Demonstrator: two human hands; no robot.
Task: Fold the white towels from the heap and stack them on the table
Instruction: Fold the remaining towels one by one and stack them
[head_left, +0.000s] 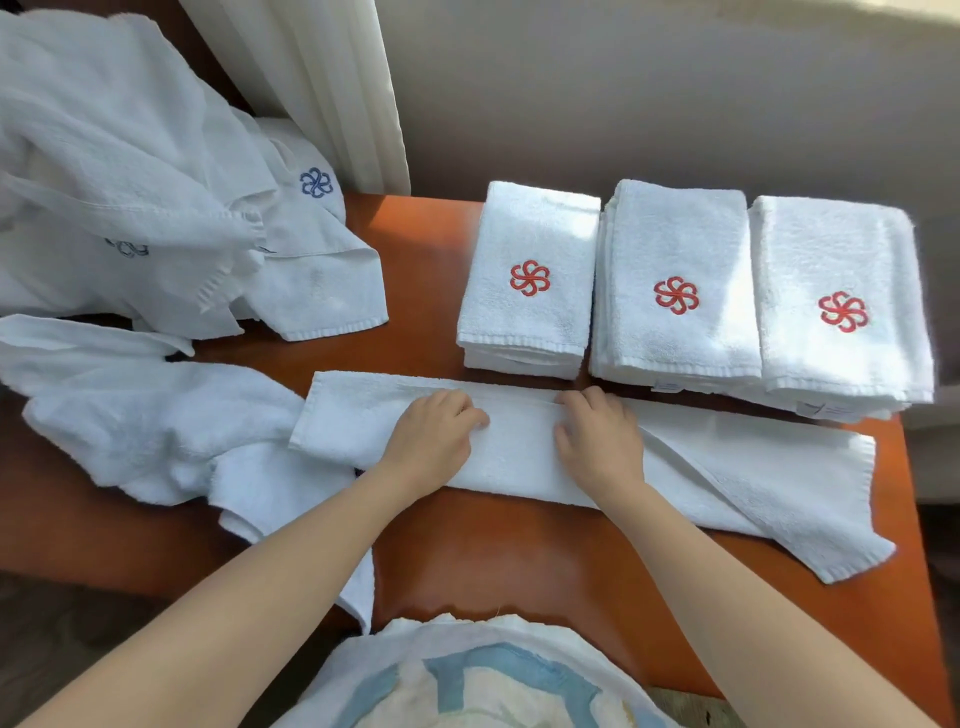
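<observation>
Side by side, left hand (431, 439) and right hand (600, 441) palm-down, fingers (460, 402) bent

One top (483, 675), white, printed with pale blue bands and cream patches, was recorded at the near edge, centre. Both forearms were seen bare along their visible length. The left hand (431, 436) and right hand (600, 441) were seen uncovered.

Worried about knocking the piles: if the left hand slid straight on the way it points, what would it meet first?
Probably the leftmost folded stack, just beyond the far edge of the towel under the left hand.
</observation>
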